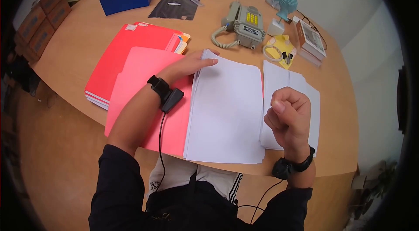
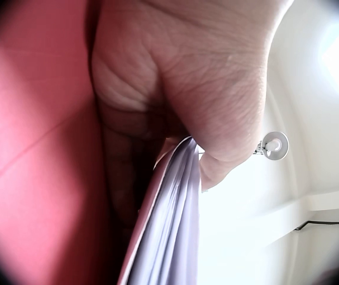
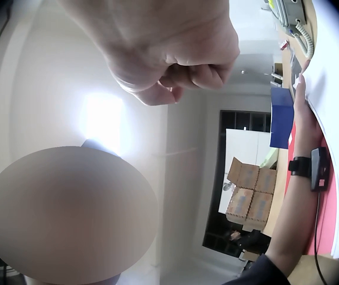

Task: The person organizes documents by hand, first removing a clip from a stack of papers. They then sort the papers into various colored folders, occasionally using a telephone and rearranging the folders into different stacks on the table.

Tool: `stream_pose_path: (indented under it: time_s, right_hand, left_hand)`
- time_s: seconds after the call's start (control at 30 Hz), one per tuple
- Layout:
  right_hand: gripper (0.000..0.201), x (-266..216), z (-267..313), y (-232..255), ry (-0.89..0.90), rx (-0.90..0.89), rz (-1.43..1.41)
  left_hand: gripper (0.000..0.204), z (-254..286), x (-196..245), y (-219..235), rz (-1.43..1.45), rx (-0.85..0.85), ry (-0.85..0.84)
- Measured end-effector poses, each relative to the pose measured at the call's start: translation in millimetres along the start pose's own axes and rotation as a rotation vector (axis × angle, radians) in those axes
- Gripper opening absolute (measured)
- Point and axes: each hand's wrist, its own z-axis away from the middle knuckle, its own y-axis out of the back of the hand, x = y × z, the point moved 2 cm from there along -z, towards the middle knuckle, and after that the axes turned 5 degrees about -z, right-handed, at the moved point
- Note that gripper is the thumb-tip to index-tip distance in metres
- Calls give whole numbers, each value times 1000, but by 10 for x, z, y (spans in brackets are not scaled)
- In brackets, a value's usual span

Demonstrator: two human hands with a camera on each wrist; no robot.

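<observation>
A pink-red folder (image 1: 174,133) lies spread at the table's front, a stack of white paper (image 1: 229,113) on its right side. My left hand (image 1: 195,62) pinches the stack's upper left edge. In the left wrist view, the thumb of that hand (image 2: 187,77) lies over the paper edges (image 2: 178,219), with the fingers behind the folder's cover (image 2: 151,217). My right hand (image 1: 290,111) is raised over the right-hand papers, fingers curled into a fist. No object shows in that fist (image 3: 181,53) in the right wrist view.
More white sheets (image 1: 313,113) lie at the right. Red folders (image 1: 115,52) are piled at the left. Behind are a blue-and-white box (image 1: 126,2), a black sleeve (image 1: 168,7), a telephone (image 1: 248,26), a yellow item (image 1: 273,52) and books (image 1: 310,41). Cartons (image 1: 39,26) stand beyond the left edge.
</observation>
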Motion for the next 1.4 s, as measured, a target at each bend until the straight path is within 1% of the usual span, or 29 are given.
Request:
stream_pose_path:
  time_s: [0.03, 0.13, 0.2, 0.33, 0.5, 0.63, 0.7, 0.83, 0.9, 1.0, 1.1, 1.2, 1.33, 1.4]
  right_hand:
    - [7, -1, -4, -4, -2, 4, -1]
    - [7, 20, -9, -19, -22, 12, 52]
    - [7, 30, -26, 2, 2, 6, 81]
    - [6, 57, -81, 61, -1, -3, 63]
    - [3, 80, -104, 97, 40, -64, 24]
    - [3, 99, -102, 117, 8, -115, 10]
    - [4, 92, -88, 108, 21, -171, -15]
    - [8, 37, -48, 83, -13, -160, -5]
    - [10, 24, -47, 121, 26, -184, 104]
    - [14, 20, -29, 139, 8, -212, 126]
    - [17, 11, -16, 110, 46, -253, 86]
    - [18, -7, -7, 91, 27, -275, 32]
    - [21, -21, -7, 47, 45, -313, 43]
    - [17, -30, 15, -7, 53, -313, 72]
  left_hand:
    - [50, 6, 24, -2, -8, 15, -5]
    - [50, 44, 73, -5, -15, 15, 9]
    - [50, 56, 93, 2, -4, 12, 9]
    - [49, 76, 113, -11, 3, 19, 12]
    - [48, 76, 103, -7, 14, 6, 24]
    - [48, 49, 68, -4, -8, 10, 30]
    - [48, 61, 85, -4, -3, 4, 31]
    - [49, 62, 85, -7, 16, -4, 20]
    - [48, 51, 77, -5, 2, 5, 17]
    - [48, 52, 71, -8, 0, 8, 20]
    - [48, 49, 67, -3, -5, 7, 15]
    - [48, 39, 62, 1, -23, 6, 7]
    - [48, 38, 62, 0, -24, 7, 4]
    - [48, 43, 54, -7, 14, -7, 4]
